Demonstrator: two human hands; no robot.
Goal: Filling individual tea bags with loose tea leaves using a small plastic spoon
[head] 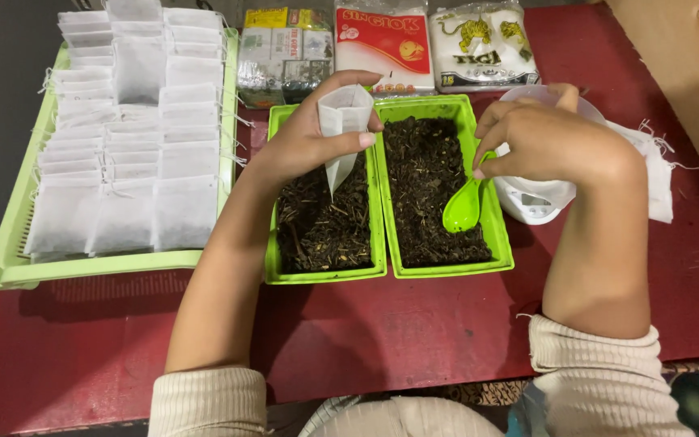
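A pale green slatted tray [6, 271] is sitting left of the red table's [414, 324] middle, bearing rows of filled white sachets [123, 137]. Three printed packets [382, 44] are lying behind it to the right.

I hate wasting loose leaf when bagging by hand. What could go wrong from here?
1. The small white paper pouch, pinched by the left hand, looks narrow at the mouth; leaves may miss it.
2. The bright green plastic spoon in the right hand hangs near the right green tray's rim; leaves could fall onto the red table.
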